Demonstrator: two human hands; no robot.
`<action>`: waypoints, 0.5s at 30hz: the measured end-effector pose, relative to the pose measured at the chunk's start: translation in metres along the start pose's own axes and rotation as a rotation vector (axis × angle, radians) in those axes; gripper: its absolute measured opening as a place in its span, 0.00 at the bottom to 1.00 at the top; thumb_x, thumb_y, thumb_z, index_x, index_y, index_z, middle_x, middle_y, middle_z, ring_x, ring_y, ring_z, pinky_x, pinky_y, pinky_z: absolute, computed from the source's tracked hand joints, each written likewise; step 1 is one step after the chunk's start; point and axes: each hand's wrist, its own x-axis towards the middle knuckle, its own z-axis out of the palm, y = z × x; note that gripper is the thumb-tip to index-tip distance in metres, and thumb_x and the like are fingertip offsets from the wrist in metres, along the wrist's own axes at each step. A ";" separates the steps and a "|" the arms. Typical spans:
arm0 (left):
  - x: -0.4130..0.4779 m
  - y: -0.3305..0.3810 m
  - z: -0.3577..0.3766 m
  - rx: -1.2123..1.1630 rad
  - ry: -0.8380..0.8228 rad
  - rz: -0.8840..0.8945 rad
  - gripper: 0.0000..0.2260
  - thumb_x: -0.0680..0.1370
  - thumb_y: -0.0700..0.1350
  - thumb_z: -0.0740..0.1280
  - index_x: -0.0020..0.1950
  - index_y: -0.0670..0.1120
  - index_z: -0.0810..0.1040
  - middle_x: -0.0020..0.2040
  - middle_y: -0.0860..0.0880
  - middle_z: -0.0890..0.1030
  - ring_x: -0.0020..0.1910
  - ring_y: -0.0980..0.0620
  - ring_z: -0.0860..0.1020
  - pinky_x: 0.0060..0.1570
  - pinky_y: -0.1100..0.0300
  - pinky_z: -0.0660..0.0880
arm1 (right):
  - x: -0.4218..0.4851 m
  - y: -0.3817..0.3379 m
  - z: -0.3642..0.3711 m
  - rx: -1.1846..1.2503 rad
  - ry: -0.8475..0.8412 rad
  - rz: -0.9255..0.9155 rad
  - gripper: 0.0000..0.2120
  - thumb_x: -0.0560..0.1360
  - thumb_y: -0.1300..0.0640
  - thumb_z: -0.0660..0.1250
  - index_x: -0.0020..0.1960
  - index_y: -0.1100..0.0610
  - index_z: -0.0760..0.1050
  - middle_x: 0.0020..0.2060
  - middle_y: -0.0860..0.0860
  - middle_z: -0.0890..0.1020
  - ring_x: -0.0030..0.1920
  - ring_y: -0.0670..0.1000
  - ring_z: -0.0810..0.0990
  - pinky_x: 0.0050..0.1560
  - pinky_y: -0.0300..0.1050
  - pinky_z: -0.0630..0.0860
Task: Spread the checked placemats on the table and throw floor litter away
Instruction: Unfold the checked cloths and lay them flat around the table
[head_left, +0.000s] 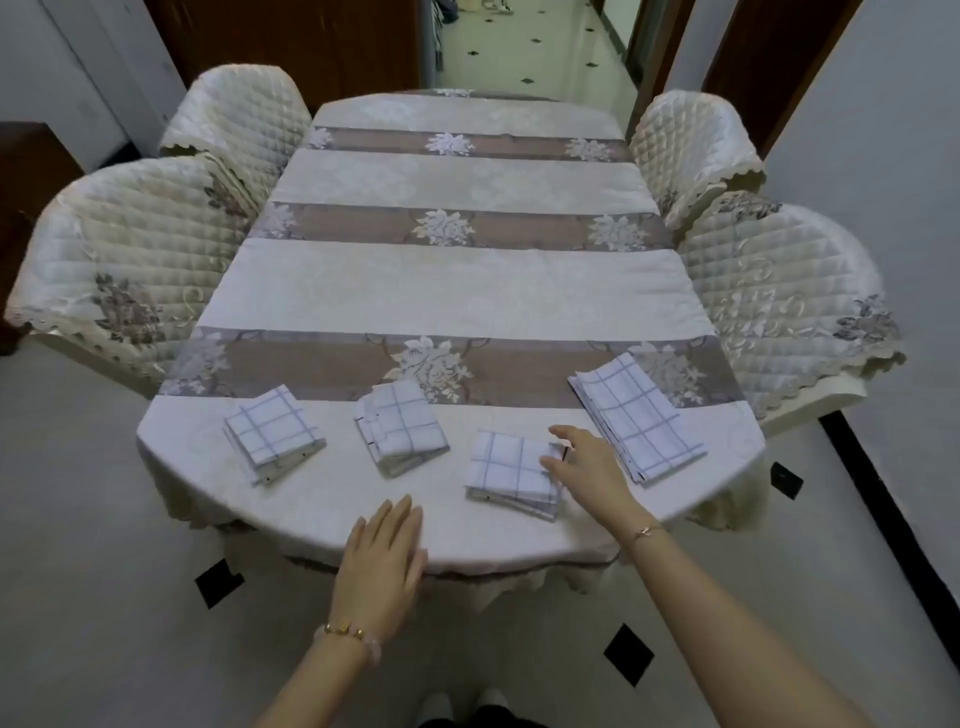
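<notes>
A: What could go wrong from here?

B: The third placemat (511, 470) is folded in several layers. If the right hand (587, 465) catches only the top one, the cloth may open crooked, or the whole bundle may slide toward the rounded near rim of the table (467, 291), which is not far off. The tablecloth (447, 182) might also bunch under a dragging palm.

A: Are the hands holding anything?

B: No. The right hand has its fingers stretched out over the right edge of that placemat, not curled round it. The left hand (382, 556) lies flat on the near rim, fingers straight and close together, apart from every placemat.

A: And the other mats?

B: All are folded, in a row along the near end. The leftmost placemat (272, 431) and the second placemat (402, 426) lie beyond the left hand. The larger placemat (636, 415) lies just beside the right hand, on its outer side, so a careless sweep could knock it askew. None is spread yet. I can pick out no litter on the floor (78, 519) — only dark diamond tiles.
</notes>
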 end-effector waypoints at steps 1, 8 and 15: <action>0.000 -0.001 0.003 -0.022 0.012 -0.011 0.23 0.78 0.54 0.49 0.61 0.48 0.79 0.62 0.50 0.80 0.61 0.49 0.77 0.63 0.52 0.66 | 0.005 -0.001 0.003 -0.035 -0.014 -0.010 0.22 0.74 0.53 0.67 0.67 0.55 0.71 0.63 0.52 0.75 0.64 0.54 0.71 0.64 0.50 0.70; -0.005 0.000 -0.003 -0.081 -0.091 -0.079 0.28 0.80 0.56 0.38 0.66 0.49 0.73 0.66 0.51 0.76 0.67 0.52 0.64 0.70 0.59 0.44 | 0.020 -0.011 0.008 -0.202 -0.083 0.076 0.13 0.69 0.55 0.67 0.53 0.52 0.77 0.45 0.49 0.75 0.56 0.54 0.71 0.51 0.48 0.72; -0.005 0.000 0.002 -0.159 -0.047 -0.068 0.24 0.81 0.56 0.43 0.65 0.50 0.72 0.66 0.52 0.76 0.66 0.51 0.68 0.70 0.57 0.49 | 0.006 -0.020 -0.007 0.383 -0.028 0.145 0.02 0.73 0.63 0.66 0.42 0.58 0.75 0.36 0.52 0.78 0.37 0.52 0.76 0.31 0.36 0.73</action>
